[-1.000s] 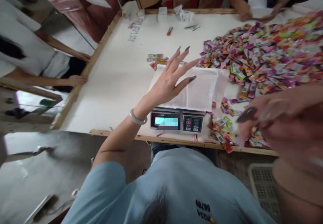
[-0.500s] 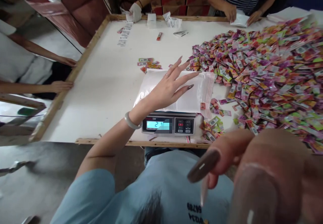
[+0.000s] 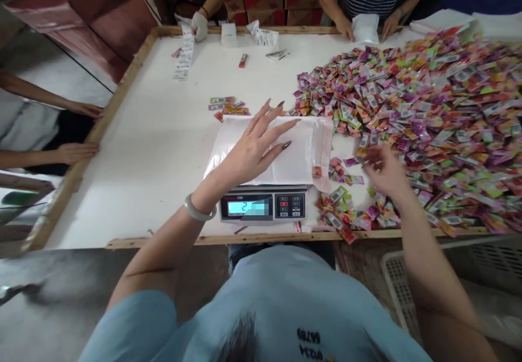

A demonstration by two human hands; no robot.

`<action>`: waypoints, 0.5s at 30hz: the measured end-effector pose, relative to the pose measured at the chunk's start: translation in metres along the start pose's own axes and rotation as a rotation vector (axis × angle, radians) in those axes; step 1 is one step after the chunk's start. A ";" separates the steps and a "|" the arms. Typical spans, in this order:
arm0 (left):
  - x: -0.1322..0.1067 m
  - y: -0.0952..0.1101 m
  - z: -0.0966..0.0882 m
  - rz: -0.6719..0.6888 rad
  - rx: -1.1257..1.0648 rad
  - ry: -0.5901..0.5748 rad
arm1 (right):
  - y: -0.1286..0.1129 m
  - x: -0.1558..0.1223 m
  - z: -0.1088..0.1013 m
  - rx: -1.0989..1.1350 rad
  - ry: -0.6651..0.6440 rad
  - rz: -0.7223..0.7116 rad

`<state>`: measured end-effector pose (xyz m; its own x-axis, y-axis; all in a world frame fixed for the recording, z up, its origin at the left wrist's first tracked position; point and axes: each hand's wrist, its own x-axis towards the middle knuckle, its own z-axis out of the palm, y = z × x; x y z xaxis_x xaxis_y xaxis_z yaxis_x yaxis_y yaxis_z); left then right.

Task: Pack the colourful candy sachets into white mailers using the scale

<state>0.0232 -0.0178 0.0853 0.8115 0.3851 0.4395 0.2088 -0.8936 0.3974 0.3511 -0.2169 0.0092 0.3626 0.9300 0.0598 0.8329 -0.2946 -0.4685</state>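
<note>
My left hand (image 3: 255, 147) lies with its fingers spread over a white plastic mailer bag (image 3: 299, 163). The bag rests flat on a digital scale (image 3: 267, 204) whose lit display is partly blurred out. A clear strip with pink print runs along the bag's right edge. My right hand (image 3: 385, 174) hovers at the left border of a big heap of small colourful snack packets (image 3: 432, 128), its fingers bent and smeared by motion. Whether anything is between them I cannot make out. A purple packet (image 3: 351, 161) lies just left of its fingertips.
Loose packets (image 3: 340, 215) lie right of the scale and a few (image 3: 223, 104) behind it. A wooden rim (image 3: 134, 241) edges the white table. Across it, one person handles a label strip (image 3: 185, 52), another a white pouch (image 3: 366, 29). A person's hands (image 3: 77, 153) rest on the left rim.
My right hand has moved from close before the camera out to the packet heap. My left hand stays over the bag. The view has shifted slightly to the right.
</note>
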 end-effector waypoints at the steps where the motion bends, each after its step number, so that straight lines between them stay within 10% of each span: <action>1: -0.001 -0.001 -0.002 0.000 0.010 0.000 | 0.010 0.007 0.022 -0.057 -0.056 0.035; 5: -0.008 -0.007 -0.013 -0.011 0.060 -0.010 | 0.048 -0.002 0.066 -0.302 -0.192 0.065; 9: -0.015 -0.015 -0.020 -0.039 0.073 0.004 | 0.063 -0.011 0.025 -0.296 -0.151 0.079; 12: -0.013 -0.017 -0.020 -0.037 0.061 0.020 | 0.023 0.011 -0.013 -0.194 0.002 -0.028; 15: -0.007 -0.014 -0.018 -0.020 0.055 0.040 | -0.054 0.050 -0.021 -0.008 -0.155 -0.286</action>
<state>0.0045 -0.0035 0.0909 0.7845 0.4106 0.4647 0.2549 -0.8967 0.3620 0.3332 -0.1593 0.0557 0.0461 0.9976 0.0526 0.8953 -0.0179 -0.4451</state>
